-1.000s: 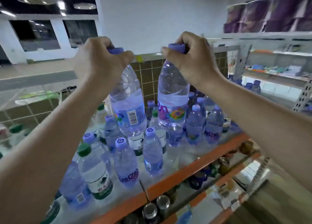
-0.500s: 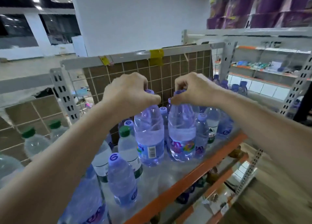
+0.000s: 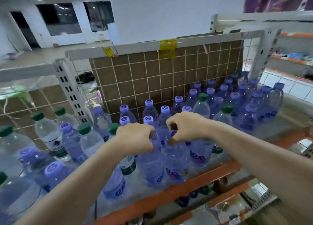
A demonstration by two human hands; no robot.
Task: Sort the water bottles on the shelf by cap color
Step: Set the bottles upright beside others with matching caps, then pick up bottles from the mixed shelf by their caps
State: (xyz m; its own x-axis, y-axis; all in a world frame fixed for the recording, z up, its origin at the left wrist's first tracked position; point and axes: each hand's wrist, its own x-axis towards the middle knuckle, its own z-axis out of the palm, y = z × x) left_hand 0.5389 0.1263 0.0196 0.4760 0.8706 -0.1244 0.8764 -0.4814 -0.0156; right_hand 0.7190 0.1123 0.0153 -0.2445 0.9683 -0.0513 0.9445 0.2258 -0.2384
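Two clear water bottles with purple caps stand side by side near the shelf's orange front edge [image 3: 171, 195]. My left hand [image 3: 135, 138] curls over the top of the left bottle [image 3: 150, 167] and hides its cap. My right hand [image 3: 185, 125] pinches the purple cap of the right bottle [image 3: 176, 162] between thumb and fingers. A dense group of purple-capped bottles [image 3: 237, 97] fills the right back of the shelf. Green-capped bottles [image 3: 39, 116] stand mostly at the left, mixed with purple-capped ones.
Two green caps [image 3: 202, 96] [image 3: 226, 108] stick out among the purple ones on the right. A wire grid backed by brown cardboard [image 3: 152, 75] closes the shelf's rear. A white upright post [image 3: 71, 92] stands at the left rear. Cans lie on the lower shelf [image 3: 220, 184].
Both hands have come down from chest height with the two purple-capped bottles, which now stand on the shelf. The view has tilted down and shifted right.
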